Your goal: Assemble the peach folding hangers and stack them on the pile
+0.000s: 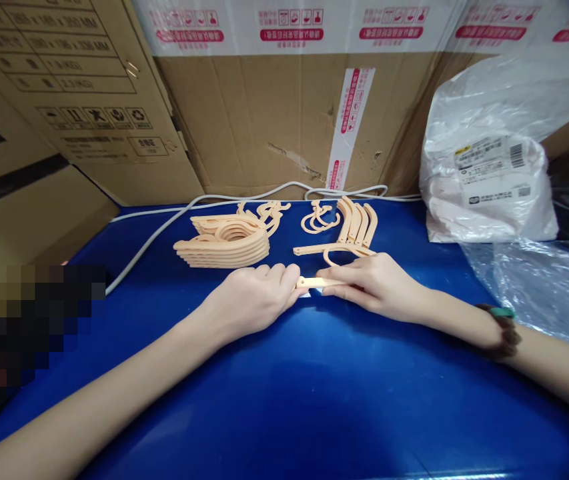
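Observation:
My left hand [259, 297] is closed in a fist at the left end of a beige plastic hanger arm [317, 283]; what else lies inside its fingers is hidden. Pinching the same arm from the right are the thumb and fingers of my right hand [377, 283]. Both hands are close together, low over the blue table. Just behind them lies another hanger piece [314, 250] with a curved part. To the left sits a stack of folded beige hangers [224, 250]. Loose hanger hooks [319, 220] and several curved hanger arms [357, 223] lie farther back.
More hooks [269, 215] lie behind the stack. A white cable [151, 247] runs along the back of the blue table [304, 393]. Cardboard boxes [254, 113] wall off the back and left. At right are a white plastic parcel bag [489, 187] and clear plastic film [544, 287].

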A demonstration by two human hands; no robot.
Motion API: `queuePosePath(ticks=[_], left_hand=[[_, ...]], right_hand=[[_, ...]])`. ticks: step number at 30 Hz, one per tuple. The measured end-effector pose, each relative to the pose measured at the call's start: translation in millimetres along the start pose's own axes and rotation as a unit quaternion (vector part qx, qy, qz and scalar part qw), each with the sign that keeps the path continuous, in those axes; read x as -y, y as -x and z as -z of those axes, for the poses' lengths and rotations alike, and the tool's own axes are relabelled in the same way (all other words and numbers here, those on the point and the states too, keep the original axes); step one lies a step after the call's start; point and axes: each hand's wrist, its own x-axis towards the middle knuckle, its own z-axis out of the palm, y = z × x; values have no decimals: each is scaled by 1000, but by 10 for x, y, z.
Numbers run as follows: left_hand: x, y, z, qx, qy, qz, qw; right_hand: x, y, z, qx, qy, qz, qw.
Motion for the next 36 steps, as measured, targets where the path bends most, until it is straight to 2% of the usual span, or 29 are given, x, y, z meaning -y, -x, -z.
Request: queuePosePath(ticks=[4,8,15,20,36], left_hand=[[-12,0,10,-7,-10,-3,1000],[-9,4,10,-1,11,-1,1000],[30,34,-4,5,140,33,990],[34,60,-13,33,204,56,977],[41,66,-19,51,215,45,974]], right_hand=[[0,-3,18,15,-15,-7,1000],[0,0,5,0,-5,4,1000],[21,23,-61,-66,99,49,992],[52,39,-83,-79,120,53,988],[52,52,-115,-72,111,53,990]])
